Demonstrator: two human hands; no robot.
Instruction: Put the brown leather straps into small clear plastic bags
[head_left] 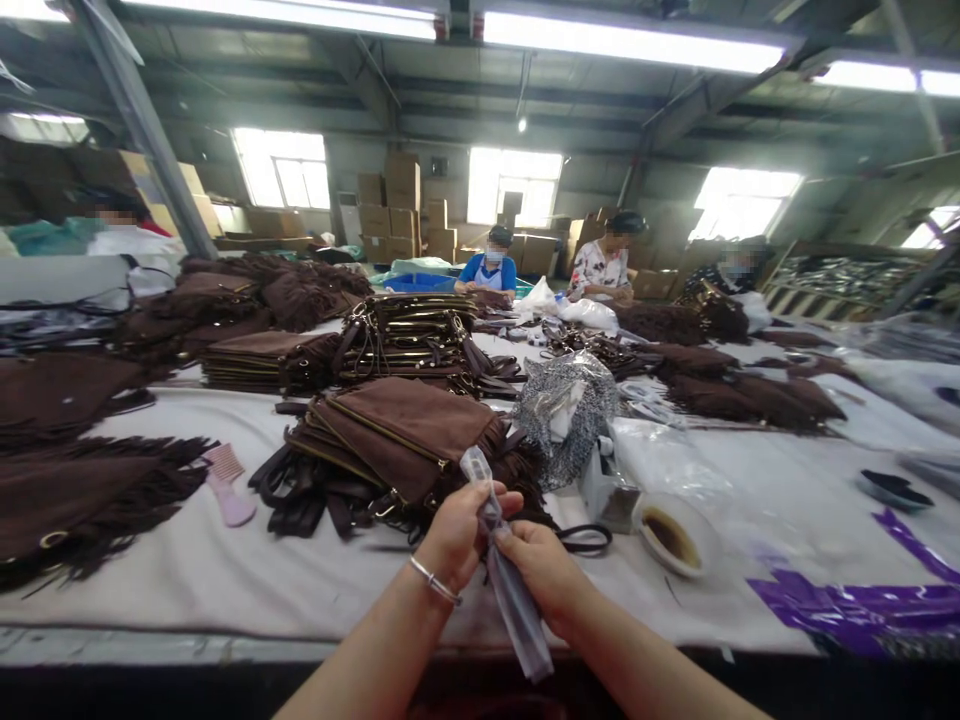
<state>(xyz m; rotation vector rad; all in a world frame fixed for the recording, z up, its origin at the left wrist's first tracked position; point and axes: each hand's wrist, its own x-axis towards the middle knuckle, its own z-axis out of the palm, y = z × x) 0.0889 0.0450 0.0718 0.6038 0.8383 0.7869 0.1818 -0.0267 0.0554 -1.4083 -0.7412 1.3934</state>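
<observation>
Both my hands are closed on a strip of translucent plastic wrap [520, 610], held just above the table's front edge. My left hand [459, 530], with a silver bangle at the wrist, pinches its upper part; one end pokes up past the fingers. Lower down, my right hand [536, 565] grips the strip, and its long end hangs toward me. Whether anything is wrapped inside, I cannot make out. Just beyond my hands lies a stack of brown fringed bags [409, 430] with gold zippers and dark straps.
A pink comb [227, 485] lies left, beside a fringed brown bag [82, 500]. To the right are a bowl of brown liquid [670, 535], a clear bag of speckled material [562, 415] and purple plastic [855, 605]. More bags [409, 335] are piled behind. Several co-workers sit across the table.
</observation>
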